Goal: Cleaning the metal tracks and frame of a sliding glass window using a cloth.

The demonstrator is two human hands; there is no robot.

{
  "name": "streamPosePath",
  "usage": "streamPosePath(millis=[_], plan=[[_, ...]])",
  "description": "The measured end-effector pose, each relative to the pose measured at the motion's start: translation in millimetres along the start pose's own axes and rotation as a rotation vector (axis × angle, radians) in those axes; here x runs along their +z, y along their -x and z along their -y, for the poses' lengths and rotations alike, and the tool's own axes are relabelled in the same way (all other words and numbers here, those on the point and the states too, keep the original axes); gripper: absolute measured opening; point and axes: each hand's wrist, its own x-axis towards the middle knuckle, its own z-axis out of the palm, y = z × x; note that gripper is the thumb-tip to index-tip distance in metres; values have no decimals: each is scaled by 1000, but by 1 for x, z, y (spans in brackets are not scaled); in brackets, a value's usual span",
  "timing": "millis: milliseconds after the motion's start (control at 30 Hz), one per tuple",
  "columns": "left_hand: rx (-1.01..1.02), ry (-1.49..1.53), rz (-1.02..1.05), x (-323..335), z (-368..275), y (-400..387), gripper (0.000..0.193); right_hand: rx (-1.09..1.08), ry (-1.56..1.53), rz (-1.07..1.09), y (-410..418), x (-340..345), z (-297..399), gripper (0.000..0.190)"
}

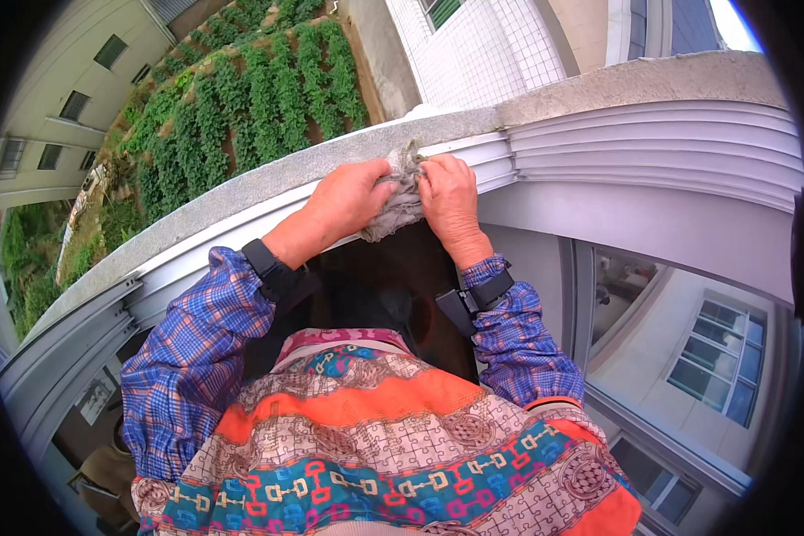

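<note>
A crumpled grey cloth (398, 201) is bunched between my two hands, over the white window track (241, 231). My left hand (348, 201) grips its left side, with thumb and fingers closed on the fabric. On the right, my right hand (450, 197) pinches the cloth's upper right part. Folds hang down below the fingers, over the inner edge of the track. Both forearms are in blue plaid sleeves, with a black strapped device at each wrist.
A rough concrete ledge (268, 164) runs outside the track. Beyond and below it lie green crop rows (254, 107) and neighbouring buildings. Ridged window frames (643, 144) stand at the right, with a glass pane (683, 362) lower down. A brown chair (104, 479) is at the lower left.
</note>
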Motion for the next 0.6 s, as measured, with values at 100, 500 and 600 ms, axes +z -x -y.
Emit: streamPosePath(millis=[100, 500, 600], plan=[[12, 213, -75, 0, 6, -8, 25, 108, -241, 66, -16, -13, -26, 14], [-198, -95, -135, -37, 20, 33, 21, -238, -42, 123, -40, 15, 34, 22], [-294, 32, -307, -66, 62, 101, 24, -312, -183, 172, -29, 40, 111, 24]])
